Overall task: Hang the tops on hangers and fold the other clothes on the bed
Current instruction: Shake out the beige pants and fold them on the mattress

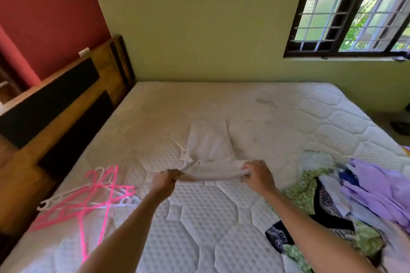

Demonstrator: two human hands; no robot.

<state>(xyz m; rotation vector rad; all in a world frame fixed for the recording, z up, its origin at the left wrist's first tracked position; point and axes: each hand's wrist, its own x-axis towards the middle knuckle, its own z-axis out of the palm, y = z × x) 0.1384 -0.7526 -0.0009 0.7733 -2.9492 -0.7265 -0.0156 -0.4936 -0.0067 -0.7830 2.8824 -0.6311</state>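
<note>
Both hands out over the bed [221, 217]. Left hand [165, 180] and right hand [256, 173] each grip a near corner of the white garment [208, 150] (rest lies flat beyond them). Hangers [88, 197] left, clothes pile [346, 201] right.

White garment [208, 150] between left hand [165, 180] and right hand [257, 174]

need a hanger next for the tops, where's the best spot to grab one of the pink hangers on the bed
Take a pink hanger by its hook end, reaching in with the left hand from the mattress centre. The hooks point towards the far side and lie clear, while the bodies are crossed and tangled with the white hangers.
</note>
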